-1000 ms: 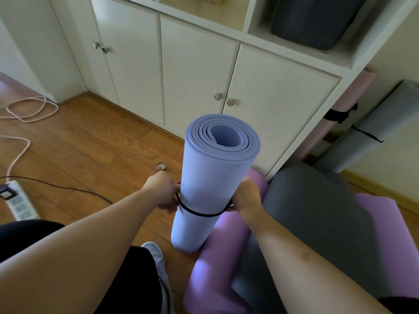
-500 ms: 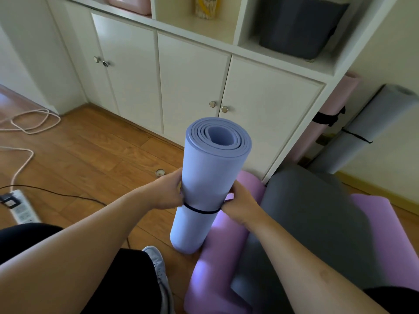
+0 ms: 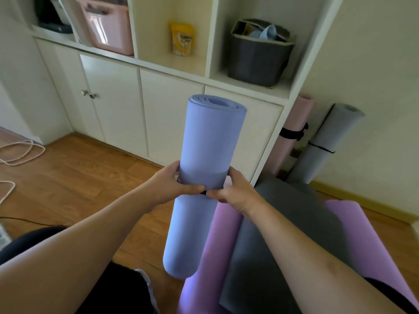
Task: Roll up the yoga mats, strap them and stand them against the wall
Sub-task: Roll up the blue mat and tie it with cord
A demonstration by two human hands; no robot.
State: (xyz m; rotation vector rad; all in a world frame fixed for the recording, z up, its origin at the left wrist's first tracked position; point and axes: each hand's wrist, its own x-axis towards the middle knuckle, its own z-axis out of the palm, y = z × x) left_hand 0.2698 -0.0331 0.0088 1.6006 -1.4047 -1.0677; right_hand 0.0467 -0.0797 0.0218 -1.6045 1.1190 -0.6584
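- A periwinkle-blue foam yoga mat (image 3: 210, 177), rolled into a thick smooth cylinder, stands upright on the wooden plank floor (image 3: 74, 177) in front of a white cabinet (image 3: 167, 114); the coiled layers show at its top end.
- A thin black strap (image 3: 204, 192) circles the roll around its middle, mostly hidden by the fingers.
- The left hand (image 3: 171, 182) wraps the roll's left side, thumb across the front, pressing on the strap.
- The right hand (image 3: 231, 189) curls around the right side, its thumb meeting the left thumb at the strap.
- Beside the roll's base lie a purple mat (image 3: 353, 227) and a dark grey mat (image 3: 283, 234), unrolled and overlapping.
- Against the cream wall (image 3: 374, 53) to the right lean two rolled, strapped mats: one pink (image 3: 292, 137), one pale grey (image 3: 326, 143).
- Open shelves above hold a pink plastic bin (image 3: 108, 26), a yellow pouch (image 3: 182, 39) and a dark grey basket (image 3: 258, 57).
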